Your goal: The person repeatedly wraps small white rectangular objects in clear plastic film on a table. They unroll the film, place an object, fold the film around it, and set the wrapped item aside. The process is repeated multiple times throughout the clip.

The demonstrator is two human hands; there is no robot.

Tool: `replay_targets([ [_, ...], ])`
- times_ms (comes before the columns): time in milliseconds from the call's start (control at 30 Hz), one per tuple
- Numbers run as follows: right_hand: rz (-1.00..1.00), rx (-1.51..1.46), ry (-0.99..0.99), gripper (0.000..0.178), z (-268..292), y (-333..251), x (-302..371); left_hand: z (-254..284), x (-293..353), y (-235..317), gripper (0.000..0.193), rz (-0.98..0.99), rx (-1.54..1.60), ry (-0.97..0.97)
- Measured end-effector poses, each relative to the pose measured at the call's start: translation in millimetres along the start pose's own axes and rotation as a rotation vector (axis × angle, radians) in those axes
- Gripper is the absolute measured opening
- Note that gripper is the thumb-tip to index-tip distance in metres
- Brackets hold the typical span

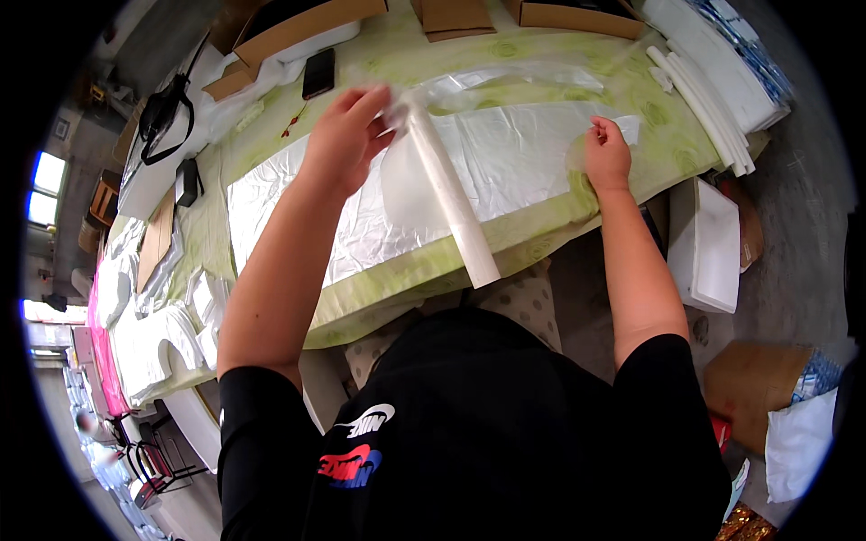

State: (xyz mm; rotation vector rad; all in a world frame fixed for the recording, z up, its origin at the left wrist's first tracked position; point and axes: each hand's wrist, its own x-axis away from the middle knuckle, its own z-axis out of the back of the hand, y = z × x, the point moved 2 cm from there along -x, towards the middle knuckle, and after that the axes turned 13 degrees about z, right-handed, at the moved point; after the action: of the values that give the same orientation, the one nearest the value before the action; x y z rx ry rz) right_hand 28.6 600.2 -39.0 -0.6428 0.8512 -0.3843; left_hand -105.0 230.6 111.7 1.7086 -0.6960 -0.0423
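Note:
A long off-white roll (448, 194) lies slantwise over a silvery white plastic sheet (302, 207), its near end jutting past the table edge. Beside the roll's far end is my left hand (354, 131), fingers curved and smeared by motion. A bit of clear film seems to be at its fingertips, but whether it is held cannot be made out. My right hand (608, 155) is closed near the sheet's right end, fingers curled in a pinch; what lies in them is hidden. Crumpled clear plastic film (510, 81) stretches along the sheet's far side.
A green patterned cloth (677, 135) covers the table. Along the back stand cardboard boxes (307, 27), with a black phone (318, 74) nearby. White rolls (704, 108) lie at the right. A white foam box (708, 243) and a carton (756, 392) stand below, right.

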Motion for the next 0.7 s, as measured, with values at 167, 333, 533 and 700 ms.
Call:
replay_targets([
  [167, 0.035, -0.049, 0.008, 0.024, 0, -2, 2, -83, -38, 20, 0.027, 0.067, -0.040, -0.201],
  [333, -0.020, -0.034, 0.006, 0.021, 1, -13, 2, -152, -73, -1, 0.027, 0.136, -0.119, -0.252],
  [533, -0.089, -0.067, -0.018, 0.021, 6, -23, 1, -189, -96, -47, 0.041, 0.192, -0.253, -0.220],
  [700, 0.009, -0.055, 0.030, 0.021, 2, -13, 3, -168, -68, -85, 0.049, -0.132, -1.190, -0.330],
])
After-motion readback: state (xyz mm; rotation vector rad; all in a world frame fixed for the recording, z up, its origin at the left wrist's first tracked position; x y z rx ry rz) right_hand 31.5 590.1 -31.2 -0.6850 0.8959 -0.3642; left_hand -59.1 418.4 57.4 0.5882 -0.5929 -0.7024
